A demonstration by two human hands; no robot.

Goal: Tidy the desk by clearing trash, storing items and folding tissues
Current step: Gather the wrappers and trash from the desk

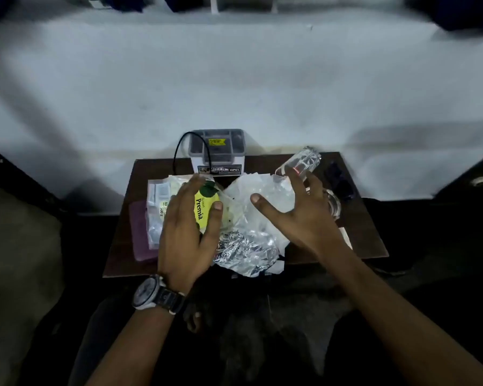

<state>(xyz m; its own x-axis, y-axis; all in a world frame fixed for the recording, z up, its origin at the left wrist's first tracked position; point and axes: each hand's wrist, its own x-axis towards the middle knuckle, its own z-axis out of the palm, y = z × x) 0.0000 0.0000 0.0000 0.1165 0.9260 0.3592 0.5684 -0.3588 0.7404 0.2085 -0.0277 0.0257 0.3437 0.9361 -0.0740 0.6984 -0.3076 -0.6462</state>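
Head view, left hand (184,235) and right hand (304,215) splayed wide, one foil sheet (243,252)

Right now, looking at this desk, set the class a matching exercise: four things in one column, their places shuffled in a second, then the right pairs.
Things
1 foil
2 purple cloth
3 grey box
4 yellow packet

Places
A back edge of the desk
B under the left hand
C front middle
D left side

Pairs: 1-C, 2-D, 3-A, 4-B
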